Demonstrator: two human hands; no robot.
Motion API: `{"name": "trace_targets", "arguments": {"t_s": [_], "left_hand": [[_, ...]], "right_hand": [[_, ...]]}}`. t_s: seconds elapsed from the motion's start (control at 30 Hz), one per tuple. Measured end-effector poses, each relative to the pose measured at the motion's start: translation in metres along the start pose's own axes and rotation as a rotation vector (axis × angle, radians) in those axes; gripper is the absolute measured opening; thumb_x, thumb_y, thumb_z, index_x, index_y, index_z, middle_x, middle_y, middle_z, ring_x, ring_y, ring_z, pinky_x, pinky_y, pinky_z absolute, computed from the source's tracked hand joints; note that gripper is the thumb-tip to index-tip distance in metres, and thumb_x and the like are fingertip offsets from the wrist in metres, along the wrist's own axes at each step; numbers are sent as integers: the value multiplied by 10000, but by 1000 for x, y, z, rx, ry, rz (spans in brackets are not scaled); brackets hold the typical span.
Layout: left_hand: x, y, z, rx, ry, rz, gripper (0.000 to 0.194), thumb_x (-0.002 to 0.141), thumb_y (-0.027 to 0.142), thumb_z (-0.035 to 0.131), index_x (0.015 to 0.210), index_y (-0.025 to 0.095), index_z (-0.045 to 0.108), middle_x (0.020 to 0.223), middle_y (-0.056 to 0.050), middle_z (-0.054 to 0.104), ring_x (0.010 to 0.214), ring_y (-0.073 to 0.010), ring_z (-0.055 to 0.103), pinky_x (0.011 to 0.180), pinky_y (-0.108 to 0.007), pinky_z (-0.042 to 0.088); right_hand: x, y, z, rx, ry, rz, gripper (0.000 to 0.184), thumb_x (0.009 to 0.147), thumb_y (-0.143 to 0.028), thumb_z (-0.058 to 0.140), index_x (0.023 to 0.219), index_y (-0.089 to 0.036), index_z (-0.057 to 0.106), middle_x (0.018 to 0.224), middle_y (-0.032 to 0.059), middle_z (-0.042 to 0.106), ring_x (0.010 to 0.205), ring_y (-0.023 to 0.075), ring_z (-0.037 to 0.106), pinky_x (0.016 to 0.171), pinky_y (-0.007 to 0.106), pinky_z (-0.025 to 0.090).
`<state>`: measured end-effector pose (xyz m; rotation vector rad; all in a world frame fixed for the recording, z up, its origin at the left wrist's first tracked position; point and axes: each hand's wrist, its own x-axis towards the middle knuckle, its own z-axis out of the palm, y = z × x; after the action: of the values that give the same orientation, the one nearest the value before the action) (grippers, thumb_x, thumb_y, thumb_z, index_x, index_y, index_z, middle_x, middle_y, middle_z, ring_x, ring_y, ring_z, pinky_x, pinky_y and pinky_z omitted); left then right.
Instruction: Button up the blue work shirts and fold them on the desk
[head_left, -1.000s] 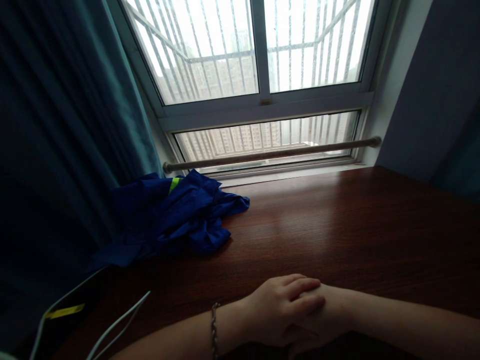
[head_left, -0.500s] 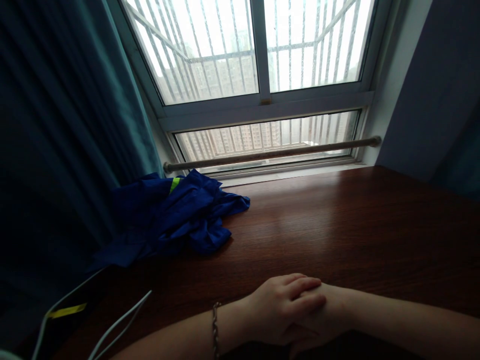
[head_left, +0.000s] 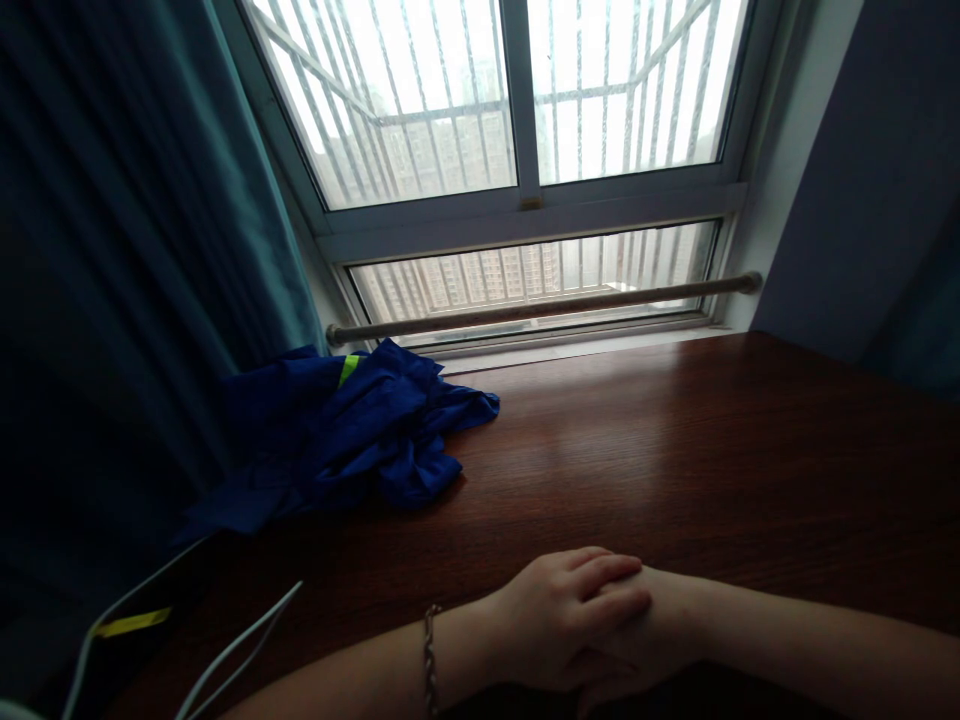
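Observation:
At the bottom of the view my two hands rest together over the table's near side. My left hand (head_left: 559, 610), with a chain bracelet (head_left: 430, 660) on its wrist, lies on top, its fingers curled over the back of my right hand (head_left: 664, 620). Beneath it, the right hand's fingers are mostly hidden in shadow, so their pose is unclear. No object shows in either hand. Farther off to the left, a crumpled blue cloth garment (head_left: 375, 430) with a yellow-green strip lies on the dark brown wooden table (head_left: 637, 450), apart from both hands.
White cables (head_left: 240, 640) loop at the lower left near a yellow strip (head_left: 135, 622). A blue curtain (head_left: 247, 200) hangs on the left. Behind the table stand a barred window (head_left: 529, 195) and a horizontal rail (head_left: 540, 308).

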<state>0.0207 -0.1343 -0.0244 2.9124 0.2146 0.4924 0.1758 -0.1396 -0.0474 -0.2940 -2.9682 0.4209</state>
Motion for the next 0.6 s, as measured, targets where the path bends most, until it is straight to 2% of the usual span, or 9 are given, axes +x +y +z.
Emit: {"name": "trace_targets", "arguments": {"t_s": [0.17,0.4,0.6], "left_hand": [[0,0,0,-11,-4,4,523,807,371,432,1257,144,294,1292,-142,395,1149,-246,420,954,-364,389],[0,-1,1,-8,-6,3,530,808,382,434,1261,158,276,1293,-140,397,1148,-245,420,941,-374,399],[-1,-1,2,5,-9,1,531,804,378,431,1262,156,279,1290,-135,401,1142,-243,425,943,-370,397]], "right_hand": [[-1,3,5,5,21,0,405,782,-422,528,1066,-141,591,1078,77,616,1071,195,507,933,269,385],[0,0,1,31,5,5,374,782,-391,540,1044,-132,601,1047,79,626,1051,187,519,937,252,378],[-2,4,7,56,21,24,435,770,-418,537,1092,-128,566,1090,91,607,1095,209,488,953,297,369]]}}
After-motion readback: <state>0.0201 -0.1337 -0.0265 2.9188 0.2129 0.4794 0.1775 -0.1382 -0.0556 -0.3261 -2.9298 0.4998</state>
